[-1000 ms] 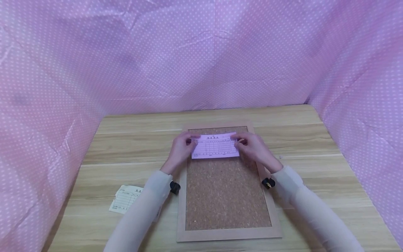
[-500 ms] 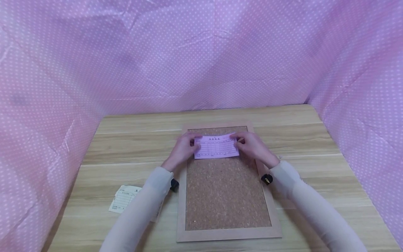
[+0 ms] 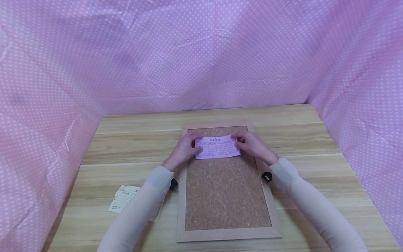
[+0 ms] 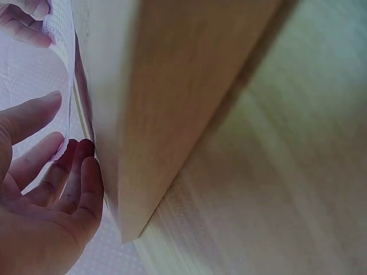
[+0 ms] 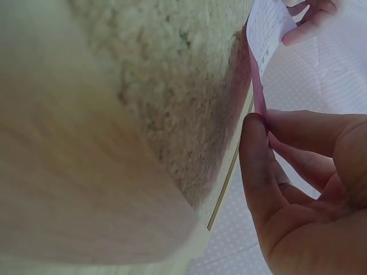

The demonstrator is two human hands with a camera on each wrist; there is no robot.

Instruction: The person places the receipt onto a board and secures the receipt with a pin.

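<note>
A pink printed receipt slip [image 3: 218, 147] is held over the upper part of a wood-framed cork board [image 3: 227, 196] in the head view. At its left edge my left hand [image 3: 185, 147] grips the slip between thumb and fingers. My right hand [image 3: 254, 145] pinches the right edge. From the right wrist, thumb and index finger of the right hand [image 5: 309, 183] meet on the slip [image 5: 265, 34], which bows between the hands. In the left wrist view, the left hand's [image 4: 49, 200] fingertips are close to the board's edge; whether they touch it I cannot tell.
Whitish printed slips [image 3: 123, 198] lie on the wooden table [image 3: 94, 175] left of the board, partly hidden by the left sleeve [image 3: 138, 213]. Pink dotted cloth [image 3: 201, 63] hangs behind and at both sides of the table.
The left hand has moved slightly right, and the slip has shifted a little right and toward me. Its top edge now sags between the hands. The board has stayed put.
</note>
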